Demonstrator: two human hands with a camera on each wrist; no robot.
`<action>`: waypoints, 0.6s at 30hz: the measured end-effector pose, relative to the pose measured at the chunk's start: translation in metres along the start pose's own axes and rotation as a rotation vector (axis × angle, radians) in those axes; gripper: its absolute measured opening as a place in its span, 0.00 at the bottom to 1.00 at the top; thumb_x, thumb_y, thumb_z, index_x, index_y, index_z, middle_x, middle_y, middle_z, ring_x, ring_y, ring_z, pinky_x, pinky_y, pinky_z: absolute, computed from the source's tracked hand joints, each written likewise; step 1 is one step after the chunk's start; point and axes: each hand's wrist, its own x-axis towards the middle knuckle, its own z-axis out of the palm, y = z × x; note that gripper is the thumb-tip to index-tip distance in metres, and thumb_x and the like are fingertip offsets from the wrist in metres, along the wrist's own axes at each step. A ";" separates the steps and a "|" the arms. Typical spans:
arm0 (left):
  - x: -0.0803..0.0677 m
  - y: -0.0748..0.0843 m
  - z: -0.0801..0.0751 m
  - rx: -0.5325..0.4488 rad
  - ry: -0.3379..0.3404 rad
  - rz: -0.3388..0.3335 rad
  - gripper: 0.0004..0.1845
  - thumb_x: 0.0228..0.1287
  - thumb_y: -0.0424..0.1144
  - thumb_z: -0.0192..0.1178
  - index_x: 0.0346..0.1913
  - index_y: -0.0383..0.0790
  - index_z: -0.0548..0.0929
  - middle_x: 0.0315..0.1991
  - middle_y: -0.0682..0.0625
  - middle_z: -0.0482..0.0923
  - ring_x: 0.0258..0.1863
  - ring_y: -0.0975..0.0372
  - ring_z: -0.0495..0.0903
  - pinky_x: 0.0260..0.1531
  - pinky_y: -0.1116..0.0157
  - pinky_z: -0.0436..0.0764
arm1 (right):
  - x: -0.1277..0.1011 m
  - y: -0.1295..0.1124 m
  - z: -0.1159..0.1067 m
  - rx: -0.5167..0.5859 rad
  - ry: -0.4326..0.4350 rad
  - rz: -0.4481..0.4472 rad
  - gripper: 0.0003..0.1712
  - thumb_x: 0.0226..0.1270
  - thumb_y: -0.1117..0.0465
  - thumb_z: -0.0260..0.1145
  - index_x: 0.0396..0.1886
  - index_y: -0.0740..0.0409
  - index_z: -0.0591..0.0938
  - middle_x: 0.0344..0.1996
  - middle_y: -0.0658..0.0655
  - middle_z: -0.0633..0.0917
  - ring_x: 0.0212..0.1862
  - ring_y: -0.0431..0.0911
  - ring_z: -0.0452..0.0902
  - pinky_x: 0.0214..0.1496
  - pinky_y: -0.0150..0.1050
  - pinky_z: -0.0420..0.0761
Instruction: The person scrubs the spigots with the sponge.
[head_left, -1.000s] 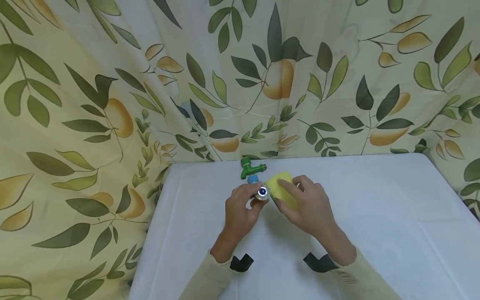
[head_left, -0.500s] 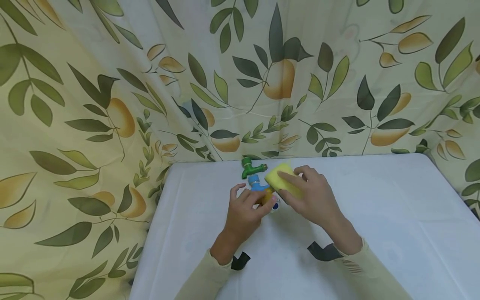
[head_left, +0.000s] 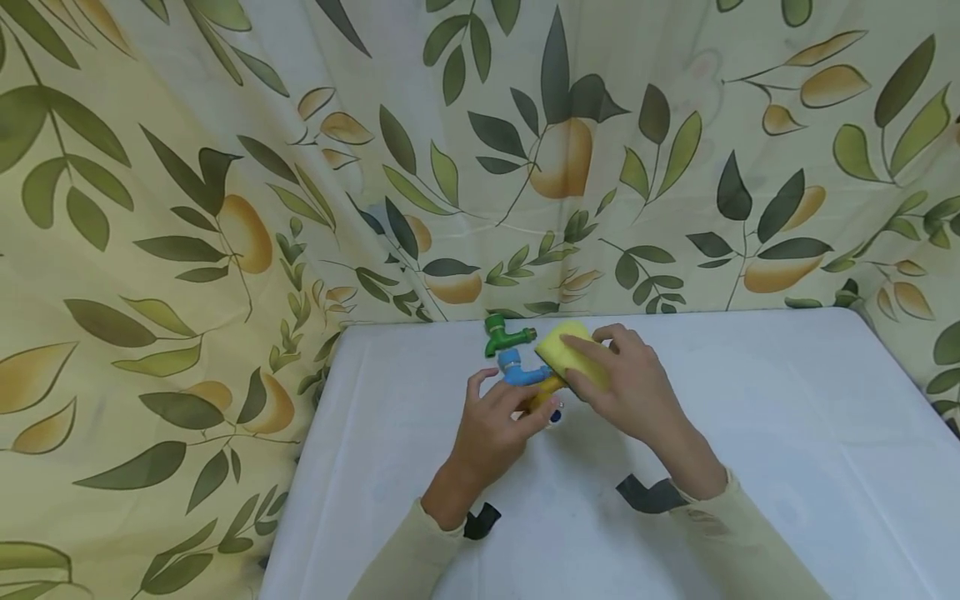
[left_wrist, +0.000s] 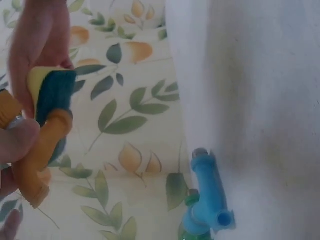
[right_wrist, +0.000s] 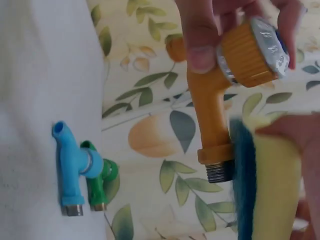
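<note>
Left hand: my left hand (head_left: 497,425) pinches the orange plastic tap (right_wrist: 220,105) by its ribbed knob end, thumb and fingers curled round it – the right wrist view shows the grip plainly, a silver cap on the knob.
Orange tap: held off the white tablecloth (head_left: 750,433), in front of the other two taps; its threaded end points toward the sponge and touches its dark face.
Right hand: my right hand (head_left: 630,387) grips the yellow sponge (head_left: 572,354), fingers curled over its top, thumb side hidden in the head view.
Sponge: yellow foam with a dark green scouring face (left_wrist: 52,97) – that face lies against the orange tap's body.
Blue tap: the blue plastic tap (head_left: 519,370) lies flat on the cloth, just beyond my left fingers.
Green tap: the green plastic tap (head_left: 504,333) lies behind the blue one, near the table's far edge, just beside it.
Backdrop: a leaf-and-fruit printed curtain (head_left: 225,208) hangs behind and left of the table.
</note>
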 end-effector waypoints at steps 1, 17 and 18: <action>-0.001 -0.001 0.001 -0.055 0.013 -0.042 0.22 0.60 0.34 0.73 0.57 0.54 0.85 0.46 0.52 0.85 0.46 0.61 0.84 0.61 0.48 0.77 | -0.001 0.000 -0.001 0.024 -0.006 0.009 0.25 0.61 0.50 0.75 0.59 0.46 0.86 0.48 0.59 0.79 0.41 0.49 0.73 0.35 0.43 0.73; 0.003 -0.005 0.002 -0.917 0.140 -0.564 0.30 0.66 0.31 0.68 0.70 0.40 0.72 0.56 0.41 0.81 0.48 0.58 0.82 0.47 0.66 0.86 | -0.014 0.007 -0.005 0.449 0.042 0.182 0.23 0.72 0.64 0.64 0.66 0.55 0.78 0.46 0.52 0.80 0.43 0.38 0.75 0.39 0.27 0.78; 0.004 -0.004 0.002 -0.922 0.136 -0.574 0.30 0.66 0.31 0.68 0.70 0.40 0.72 0.56 0.41 0.81 0.48 0.58 0.82 0.46 0.66 0.86 | -0.014 0.006 -0.005 0.454 0.046 0.186 0.23 0.72 0.64 0.64 0.66 0.55 0.78 0.47 0.52 0.80 0.43 0.38 0.75 0.39 0.27 0.78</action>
